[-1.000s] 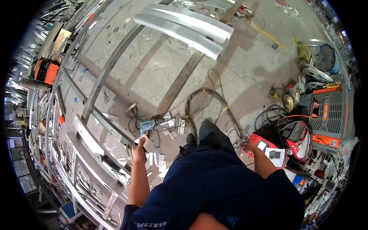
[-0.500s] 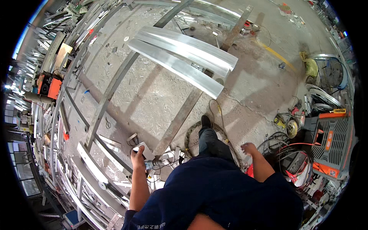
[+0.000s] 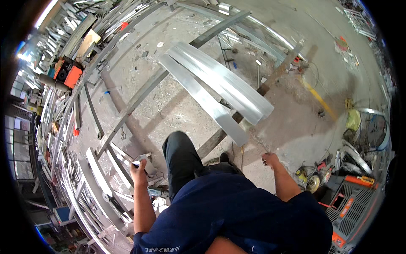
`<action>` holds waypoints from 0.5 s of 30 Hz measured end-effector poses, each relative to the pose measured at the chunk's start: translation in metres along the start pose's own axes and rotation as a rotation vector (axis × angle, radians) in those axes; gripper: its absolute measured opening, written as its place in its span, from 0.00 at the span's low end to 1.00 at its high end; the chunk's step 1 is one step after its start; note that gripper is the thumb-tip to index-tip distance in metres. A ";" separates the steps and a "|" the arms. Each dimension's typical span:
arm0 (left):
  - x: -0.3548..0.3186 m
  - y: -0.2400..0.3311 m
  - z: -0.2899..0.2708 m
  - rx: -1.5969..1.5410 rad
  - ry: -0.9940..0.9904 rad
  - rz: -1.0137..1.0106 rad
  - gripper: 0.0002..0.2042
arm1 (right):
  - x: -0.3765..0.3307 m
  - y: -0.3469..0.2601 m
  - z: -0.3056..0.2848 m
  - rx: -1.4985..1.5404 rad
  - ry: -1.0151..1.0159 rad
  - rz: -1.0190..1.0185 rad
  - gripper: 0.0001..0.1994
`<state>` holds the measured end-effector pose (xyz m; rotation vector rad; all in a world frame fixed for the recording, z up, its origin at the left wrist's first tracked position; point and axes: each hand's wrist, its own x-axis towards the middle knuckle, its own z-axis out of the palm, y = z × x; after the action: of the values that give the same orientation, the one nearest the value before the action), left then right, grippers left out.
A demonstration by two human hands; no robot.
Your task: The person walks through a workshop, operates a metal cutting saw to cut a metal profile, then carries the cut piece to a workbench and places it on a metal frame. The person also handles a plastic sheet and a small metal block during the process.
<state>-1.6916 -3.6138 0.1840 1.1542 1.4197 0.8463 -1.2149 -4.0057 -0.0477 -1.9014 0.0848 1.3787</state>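
Low at the left, my left hand (image 3: 138, 173) is raised with its thumb up and fingers curled. A small dark bit shows between thumb and fingers, too small to name. Beyond that hand lies a pale boxy metal piece (image 3: 149, 169). My right hand (image 3: 269, 160) hangs over the floor at the right, fingers loosely bent and partly apart, with nothing visible in them. Ahead, several long silvery metal profiles (image 3: 224, 86) lie side by side across two grey beams (image 3: 141, 94). The nearest profile (image 3: 205, 99) is split from the others by a narrow gap; neither hand touches it.
Long metal bars and offcuts (image 3: 91, 186) crowd the left side. An orange and black machine (image 3: 67, 73) stands among them. A grey and orange machine (image 3: 353, 209), an angle grinder (image 3: 312, 182) and coiled strips (image 3: 357, 156) are at the right. Scraps litter the floor.
My leg has swung forward at the left and the view has shifted. The profiles appear nearer. My right hand has moved slightly forward and left in view; my left hand stays raised.
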 end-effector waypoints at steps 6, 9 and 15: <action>0.040 0.001 0.031 0.160 0.048 -0.116 0.17 | 0.029 -0.012 0.001 -0.009 -0.036 0.095 0.18; 0.092 0.020 0.068 0.292 -0.027 -0.073 0.17 | 0.029 0.004 0.001 0.173 0.090 0.021 0.18; 0.244 0.079 0.174 0.257 -0.415 0.009 0.17 | 0.014 0.078 0.030 0.613 0.405 0.197 0.13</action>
<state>-1.4967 -3.3747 0.1559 1.4353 1.1967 0.4017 -1.2690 -4.0365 -0.1052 -1.6324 0.8170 0.9149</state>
